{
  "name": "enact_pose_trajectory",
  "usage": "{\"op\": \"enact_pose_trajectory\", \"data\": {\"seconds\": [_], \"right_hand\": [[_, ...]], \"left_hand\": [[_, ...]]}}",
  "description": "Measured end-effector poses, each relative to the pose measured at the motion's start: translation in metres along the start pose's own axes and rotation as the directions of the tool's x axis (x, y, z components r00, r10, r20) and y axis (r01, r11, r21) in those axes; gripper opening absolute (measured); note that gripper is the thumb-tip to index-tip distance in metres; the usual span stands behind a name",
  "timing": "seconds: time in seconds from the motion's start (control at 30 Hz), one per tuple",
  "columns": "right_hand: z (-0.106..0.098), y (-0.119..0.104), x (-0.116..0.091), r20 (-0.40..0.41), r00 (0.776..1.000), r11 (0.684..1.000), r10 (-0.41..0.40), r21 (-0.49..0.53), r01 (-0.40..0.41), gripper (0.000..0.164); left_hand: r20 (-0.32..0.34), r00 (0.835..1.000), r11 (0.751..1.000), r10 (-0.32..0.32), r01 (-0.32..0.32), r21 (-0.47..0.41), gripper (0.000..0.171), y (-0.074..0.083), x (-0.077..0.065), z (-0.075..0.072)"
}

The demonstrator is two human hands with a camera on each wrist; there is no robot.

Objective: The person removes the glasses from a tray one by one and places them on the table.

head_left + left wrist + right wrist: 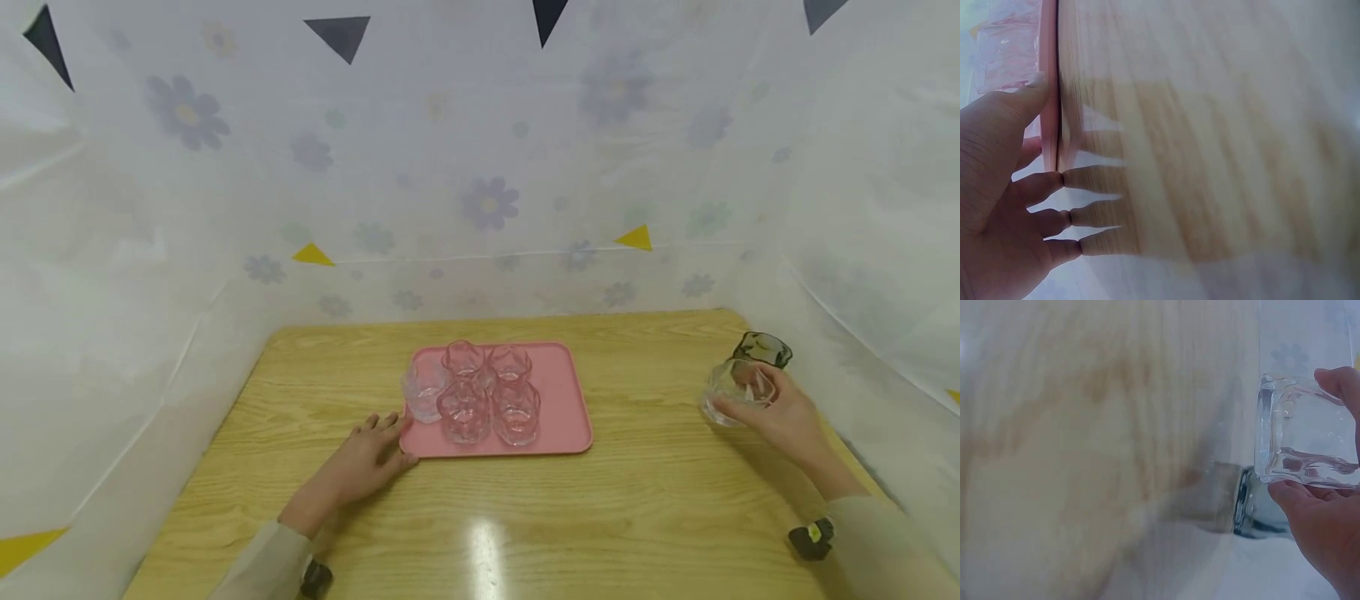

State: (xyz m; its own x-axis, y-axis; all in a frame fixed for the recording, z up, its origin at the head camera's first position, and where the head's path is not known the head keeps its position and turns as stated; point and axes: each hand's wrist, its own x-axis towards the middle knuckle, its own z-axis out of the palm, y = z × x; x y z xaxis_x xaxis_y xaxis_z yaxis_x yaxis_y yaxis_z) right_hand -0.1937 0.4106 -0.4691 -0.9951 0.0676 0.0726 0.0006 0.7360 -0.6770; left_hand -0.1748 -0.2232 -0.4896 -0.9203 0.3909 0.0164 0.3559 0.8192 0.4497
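My right hand (787, 421) holds a clear faceted glass (723, 387) upright between thumb and fingers, at the table's right side. Right behind that glass stands a smoky grey glass (763, 348), partly covered by it in the head view. In the right wrist view the clear glass (1307, 434) is close over the table and the grey one (1263, 509) shows past the fingers. At the front left corner of a pink tray (566, 408) rests my left hand (360, 462), fingers spread, thumb (1032, 94) against the tray's rim. Several clear glasses (465, 414) stand grouped on the tray.
The wooden table (637, 500) extends between the tray and the right hand. White sheeting (480, 125) with flowers and triangles walls in the back and both sides, close to the grey glass at the right.
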Motion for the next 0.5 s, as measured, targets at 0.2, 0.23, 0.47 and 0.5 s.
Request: {"op": "enact_pose_trajectory", "data": {"seconds": [0.2, 0.23, 0.47, 0.5], "right_hand": [[-0.010, 0.017, -0.004, -0.018, 0.998, 0.998, 0.064, -0.016, -0.064, 0.097], [-0.011, 0.020, -0.005, -0.014, 0.997, 0.997, 0.078, -0.018, -0.078, 0.098], [-0.019, 0.036, -0.008, -0.036, 0.994, 0.995, 0.102, 0.002, -0.102, 0.105], [-0.020, 0.038, -0.008, -0.035, 0.994, 0.995, 0.103, 0.006, -0.102, 0.106]], "left_hand": [[0.002, 1.000, 1.000, -0.002, 0.002, 0.003, 0.069, -0.001, 0.001, 0.000], [0.002, 1.000, 1.000, -0.001, 0.001, 0.004, 0.069, -0.001, 0.001, 0.000], [0.000, 1.000, 1.000, 0.010, -0.010, 0.007, 0.068, -0.002, 0.002, 0.002], [-0.001, 1.000, 1.000, 0.011, -0.011, 0.007, 0.068, -0.003, 0.002, 0.002]]}}
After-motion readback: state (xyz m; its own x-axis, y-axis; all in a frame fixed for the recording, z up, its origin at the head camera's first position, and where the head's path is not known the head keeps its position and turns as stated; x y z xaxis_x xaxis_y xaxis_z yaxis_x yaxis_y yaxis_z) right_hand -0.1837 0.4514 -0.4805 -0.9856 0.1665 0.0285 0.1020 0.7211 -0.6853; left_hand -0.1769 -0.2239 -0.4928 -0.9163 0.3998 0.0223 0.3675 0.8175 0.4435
